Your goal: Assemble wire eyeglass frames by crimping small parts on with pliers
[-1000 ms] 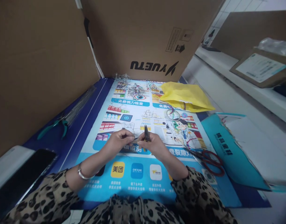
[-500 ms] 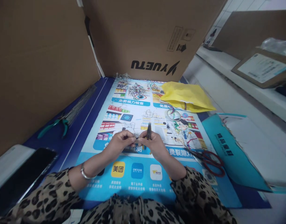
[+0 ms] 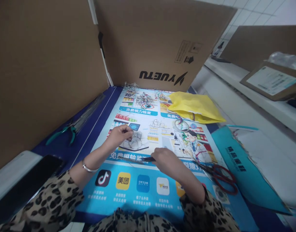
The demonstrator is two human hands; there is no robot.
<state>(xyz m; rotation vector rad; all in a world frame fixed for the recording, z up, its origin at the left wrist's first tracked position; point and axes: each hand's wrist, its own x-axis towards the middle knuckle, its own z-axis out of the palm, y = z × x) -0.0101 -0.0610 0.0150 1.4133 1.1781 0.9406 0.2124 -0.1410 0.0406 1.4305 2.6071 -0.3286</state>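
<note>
My left hand is stretched forward over the printed poster, fingers pinched at the edge of a small heap of bent wire pieces; what it pinches is too small to name. My right hand rests lower on the poster, closed round small dark pliers whose tip points left, lying nearly flat. A silver bangle sits on my left wrist. Both sleeves are leopard print.
Cardboard walls stand at left and back. Green-handled pliers and a bundle of straight wires lie at left, a phone near left. A yellow bag, coloured wire loops, red scissors and a teal bag lie right.
My hands have parted: the left reached forward to the wire heap, the right dropped to the poster with the pliers turned from upright to flat. The view tilted slightly.
</note>
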